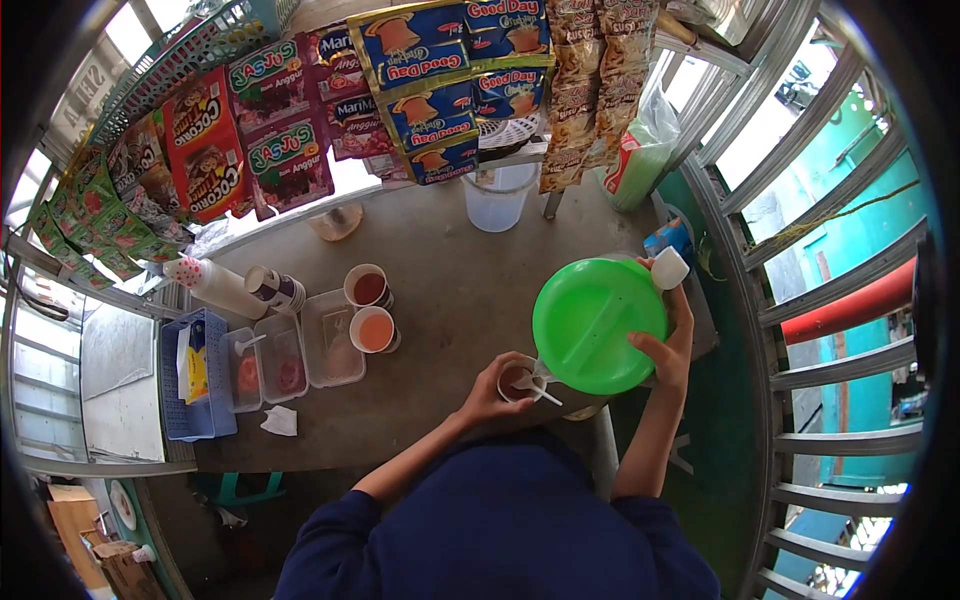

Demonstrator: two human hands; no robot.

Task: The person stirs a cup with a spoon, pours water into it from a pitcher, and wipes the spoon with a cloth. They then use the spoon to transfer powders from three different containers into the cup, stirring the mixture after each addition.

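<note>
Head view: right hand (674, 350) grasps a round, green-lidded plastic pitcher (598, 325), likely heavy, best handle-held; left hand (484, 397), a crushable white paper cup (514, 379).

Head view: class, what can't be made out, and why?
All in the head view:
Anything under the green lid: hidden by it.
Sides of the held cup: partly behind the left hand.
Fine print on blue sachets: too small.
Part of the teal basket: cut off by the upper edge.
</note>
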